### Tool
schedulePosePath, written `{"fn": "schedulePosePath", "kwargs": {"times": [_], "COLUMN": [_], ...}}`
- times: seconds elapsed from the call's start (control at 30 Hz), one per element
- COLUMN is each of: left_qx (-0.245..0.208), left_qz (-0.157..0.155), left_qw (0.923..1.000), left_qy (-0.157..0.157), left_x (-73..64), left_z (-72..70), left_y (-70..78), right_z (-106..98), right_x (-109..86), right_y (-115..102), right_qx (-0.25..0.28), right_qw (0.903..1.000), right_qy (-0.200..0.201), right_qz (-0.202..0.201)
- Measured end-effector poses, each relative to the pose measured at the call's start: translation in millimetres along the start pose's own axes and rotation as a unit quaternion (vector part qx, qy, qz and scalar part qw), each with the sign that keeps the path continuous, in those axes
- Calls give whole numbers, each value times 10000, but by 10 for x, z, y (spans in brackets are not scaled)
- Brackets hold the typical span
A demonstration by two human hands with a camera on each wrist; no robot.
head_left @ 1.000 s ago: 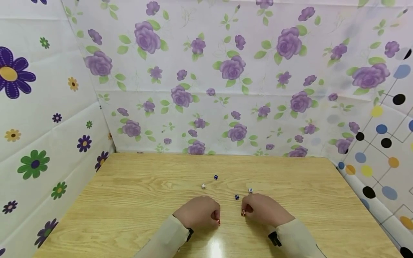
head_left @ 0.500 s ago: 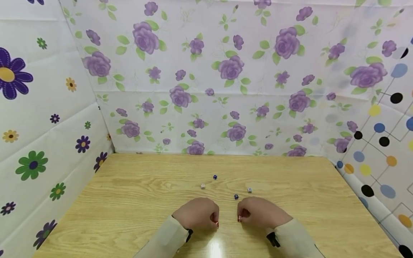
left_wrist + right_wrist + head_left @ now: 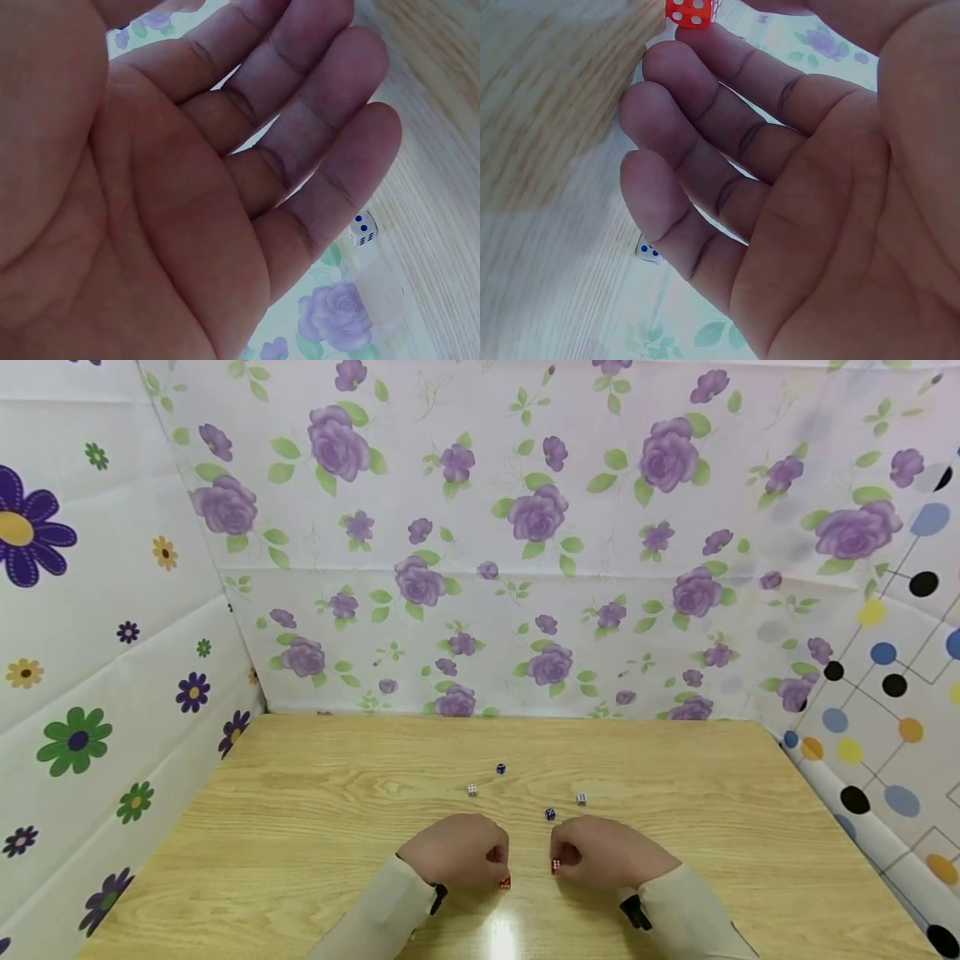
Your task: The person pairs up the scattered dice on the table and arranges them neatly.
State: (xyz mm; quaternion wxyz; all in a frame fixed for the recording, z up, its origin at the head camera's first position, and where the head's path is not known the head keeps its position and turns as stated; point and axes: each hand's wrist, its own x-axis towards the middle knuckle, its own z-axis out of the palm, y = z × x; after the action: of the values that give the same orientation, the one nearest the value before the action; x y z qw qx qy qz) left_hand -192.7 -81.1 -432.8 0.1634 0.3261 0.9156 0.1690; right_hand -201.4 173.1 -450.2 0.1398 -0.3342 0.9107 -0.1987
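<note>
My left hand [image 3: 459, 850] is low over the wooden table, thumb and forefinger pinching a red die [image 3: 506, 882] with pale dots. In the left wrist view the other fingers [image 3: 330, 105] are loosely bent, and the held die is out of sight. Opposite it, a short gap away, my right hand [image 3: 611, 853] pinches a second red die [image 3: 556, 866]. That die [image 3: 691, 12] shows at the top edge of the right wrist view, by the forefinger tip. Just beyond the right hand lie a blue die [image 3: 550, 814] and a white die [image 3: 581, 798].
Farther back on the table [image 3: 315, 802] are another white die [image 3: 472, 790] and another blue die [image 3: 501, 768]. A flowered cloth [image 3: 480, 568] hangs along the back edge, with patterned cloths at both sides.
My right hand has moved slightly left and toward me with its red die, narrowing the gap between the hands. The left hand has barely shifted. The loose dice lie as before.
</note>
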Motion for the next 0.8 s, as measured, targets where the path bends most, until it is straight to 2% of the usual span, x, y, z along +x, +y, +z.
{"fn": "schedulePosePath", "kwargs": {"times": [0.23, 0.47, 0.63, 0.8], "left_qx": [13, 29, 63, 120], "left_qz": [87, 154, 155, 120], "left_qw": [10000, 9999, 9999, 9999], "left_qy": [18, 22, -24, -23], "left_x": [1, 7, 10, 0], "left_z": [-1, 16, 17, 17], "left_y": [-1, 4, 18, 34], "right_z": [1, 17, 26, 52], "right_x": [-3, 7, 2, 15], "right_y": [-13, -10, -31, -47], "right_qx": [-42, 33, 278, 381], "right_qw": [10000, 9999, 9993, 9986], "right_qy": [41, -149, -247, -235], "right_qz": [7, 32, -41, -276]}}
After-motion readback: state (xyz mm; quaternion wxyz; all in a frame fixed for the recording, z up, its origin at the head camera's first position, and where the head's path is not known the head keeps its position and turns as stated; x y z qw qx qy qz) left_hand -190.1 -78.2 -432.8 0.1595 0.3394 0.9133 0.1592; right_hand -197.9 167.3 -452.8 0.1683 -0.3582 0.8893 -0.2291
